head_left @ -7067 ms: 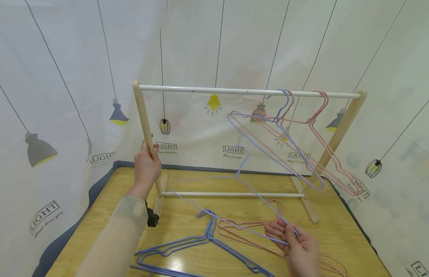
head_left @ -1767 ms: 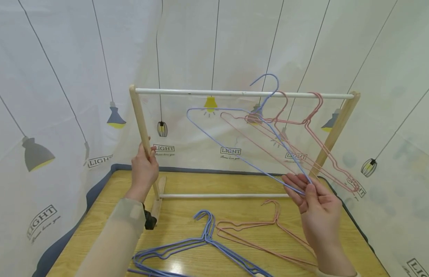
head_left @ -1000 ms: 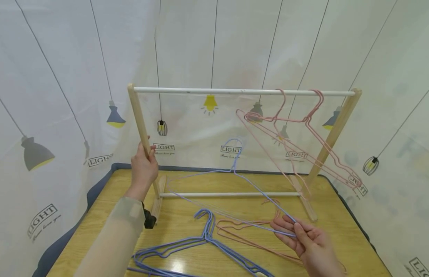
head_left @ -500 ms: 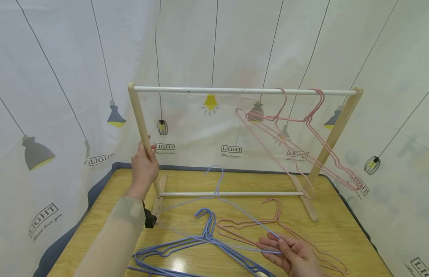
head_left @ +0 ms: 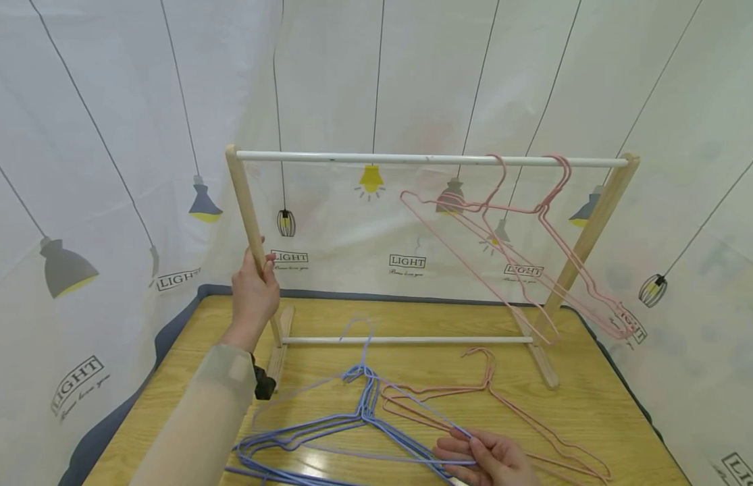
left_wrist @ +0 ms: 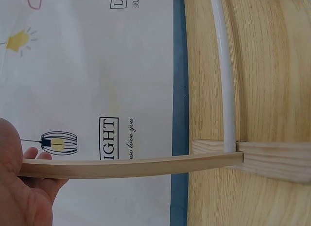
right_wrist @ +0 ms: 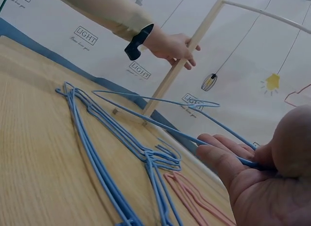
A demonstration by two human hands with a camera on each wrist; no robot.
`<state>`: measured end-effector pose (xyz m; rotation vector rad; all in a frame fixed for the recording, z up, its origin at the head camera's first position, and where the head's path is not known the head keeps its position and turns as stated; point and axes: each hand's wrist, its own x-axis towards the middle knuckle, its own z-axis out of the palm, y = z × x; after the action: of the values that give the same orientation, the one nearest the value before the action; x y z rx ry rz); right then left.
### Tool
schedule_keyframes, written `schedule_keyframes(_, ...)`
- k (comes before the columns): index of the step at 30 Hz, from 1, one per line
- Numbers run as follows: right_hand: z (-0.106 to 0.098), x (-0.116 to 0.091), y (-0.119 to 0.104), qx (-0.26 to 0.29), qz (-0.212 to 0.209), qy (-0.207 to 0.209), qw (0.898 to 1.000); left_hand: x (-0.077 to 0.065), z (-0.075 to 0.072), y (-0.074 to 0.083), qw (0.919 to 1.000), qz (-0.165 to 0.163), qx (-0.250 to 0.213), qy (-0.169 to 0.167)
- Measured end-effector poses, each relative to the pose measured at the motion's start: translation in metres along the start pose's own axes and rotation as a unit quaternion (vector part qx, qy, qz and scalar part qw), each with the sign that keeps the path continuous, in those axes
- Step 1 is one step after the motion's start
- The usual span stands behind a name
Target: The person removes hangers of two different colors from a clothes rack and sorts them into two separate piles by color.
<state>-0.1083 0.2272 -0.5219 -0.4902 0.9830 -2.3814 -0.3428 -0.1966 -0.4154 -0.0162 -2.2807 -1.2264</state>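
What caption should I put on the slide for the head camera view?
Left hand grips the rack; right hand pinches a blue hanger above the table.

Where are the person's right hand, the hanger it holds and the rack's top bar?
Right hand [head_left: 490, 460]: head view, middle of the hand.
Blue hanger [right_wrist: 170, 129]: right wrist view, its straight bottom wire.
Top bar [head_left: 431, 159]: head view, near its middle.

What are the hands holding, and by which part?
Left hand: grips the rack's left wooden upright, around mid-height. Right hand: pinches a blue hanger at one lower corner, where shoulder and bottom bar meet.
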Motion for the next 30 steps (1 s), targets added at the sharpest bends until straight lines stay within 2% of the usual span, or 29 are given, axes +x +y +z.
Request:
schedule_keyframes(4,-0.003,0.0,0.008,-0.006,0.013,0.006,1.0,0.0,0.0,0.0,1.0,0.001,-0.001,0.0)
schedule_keyframes(9,-0.006,-0.001,0.015,-0.018,0.048,0.05,0.997,0.001,0.0,-0.001,0.9999,0.007,-0.004,0.007)
schedule_keyframes(12,-0.009,-0.002,0.018,-0.038,0.055,0.061,0.996,0.001,0.0,-0.001,0.9999,0.01,-0.006,0.009)
schedule_keyframes(15,-0.012,-0.003,0.02,-0.07,0.049,0.04,0.996,0.001,0.0,-0.001,0.9999,0.01,-0.006,0.007)
schedule_keyframes(20,-0.019,-0.004,0.024,-0.123,0.004,-0.015,0.992,0.001,0.0,0.0,1.0,0.007,-0.003,0.004)
schedule_keyframes(23,-0.02,-0.005,0.022,-0.199,0.0,0.015,0.98,0.0,0.0,-0.001,1.0,0.004,-0.004,0.001)
schedule_keyframes(27,-0.016,-0.006,0.016,-0.305,0.044,0.097,0.946,0.0,0.0,-0.001,1.0,-0.002,-0.003,0.001)
schedule_keyframes(30,-0.015,-0.006,0.013,-0.335,0.061,0.12,0.933,0.0,0.0,-0.001,1.0,-0.003,-0.004,0.003)
